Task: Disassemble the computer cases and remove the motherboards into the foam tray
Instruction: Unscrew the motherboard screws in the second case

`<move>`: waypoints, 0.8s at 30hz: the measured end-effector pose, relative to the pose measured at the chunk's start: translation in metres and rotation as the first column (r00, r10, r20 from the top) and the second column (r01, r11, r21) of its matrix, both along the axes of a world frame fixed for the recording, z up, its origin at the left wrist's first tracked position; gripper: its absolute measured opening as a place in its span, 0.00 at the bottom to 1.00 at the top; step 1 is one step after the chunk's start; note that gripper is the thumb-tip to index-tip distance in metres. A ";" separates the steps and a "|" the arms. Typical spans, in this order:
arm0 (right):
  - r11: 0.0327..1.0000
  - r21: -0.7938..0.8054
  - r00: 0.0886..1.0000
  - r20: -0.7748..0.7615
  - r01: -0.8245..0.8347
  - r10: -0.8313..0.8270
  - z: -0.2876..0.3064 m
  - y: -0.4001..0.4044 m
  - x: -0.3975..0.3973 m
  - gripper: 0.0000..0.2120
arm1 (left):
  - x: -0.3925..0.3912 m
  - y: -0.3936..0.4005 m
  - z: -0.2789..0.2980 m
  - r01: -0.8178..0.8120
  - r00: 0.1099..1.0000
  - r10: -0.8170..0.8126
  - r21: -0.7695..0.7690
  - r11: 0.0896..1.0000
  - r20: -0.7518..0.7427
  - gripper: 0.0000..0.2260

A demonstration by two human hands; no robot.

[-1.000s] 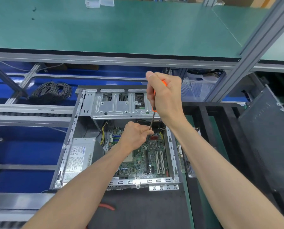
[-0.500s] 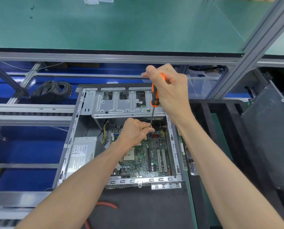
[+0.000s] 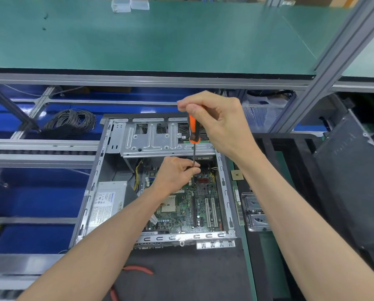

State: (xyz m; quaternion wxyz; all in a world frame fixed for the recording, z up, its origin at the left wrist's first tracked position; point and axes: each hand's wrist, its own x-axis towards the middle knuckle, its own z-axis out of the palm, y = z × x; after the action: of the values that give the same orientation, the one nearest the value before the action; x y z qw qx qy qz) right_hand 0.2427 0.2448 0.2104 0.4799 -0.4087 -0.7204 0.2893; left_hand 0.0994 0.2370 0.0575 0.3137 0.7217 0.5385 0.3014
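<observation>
The case [image 3: 157, 181] lies open on the desk [image 3: 181, 276], with the motherboard [image 3: 190, 205] still seated inside. The right hand [image 3: 218, 124] grips the screwdriver [image 3: 193, 132] handle from above. The left hand [image 3: 175, 177] pinches its shaft low down, steadying the tip at the board's far edge. The step in hand looks like undoing a mounting screw. Next comes turning it free and lifting it out without dropping it. The black foam tray [image 3: 268, 144] waits just right of the case.

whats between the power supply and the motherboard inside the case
In the head view, a bundle of yellow and black cables runs between the power supply and the motherboard, with the left forearm crossing lower down.
</observation>
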 end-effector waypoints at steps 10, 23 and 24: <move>0.990 0.106 0.970 0.213 0.095 -0.116 0.007 -0.017 -0.005 0.12 | 0.003 -0.003 0.040 -0.047 0.975 0.057 -0.053 0.998 0.216 0.06; 0.999 -0.034 0.699 0.714 -0.016 0.035 0.040 -0.009 0.002 0.16 | 0.002 -0.005 0.039 -0.063 0.986 0.061 0.010 0.998 0.153 0.03; 1.000 -0.032 0.674 0.738 0.001 0.022 0.041 -0.010 0.001 0.14 | 0.002 -0.004 0.040 -0.061 0.987 0.059 0.014 0.998 0.147 0.03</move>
State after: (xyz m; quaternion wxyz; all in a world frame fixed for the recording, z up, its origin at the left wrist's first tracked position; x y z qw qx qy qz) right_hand 0.2439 0.2345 0.2515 0.1405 -0.4935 -0.8508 0.1130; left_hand 0.1010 0.2325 0.0973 0.3363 0.6840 0.5326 0.3679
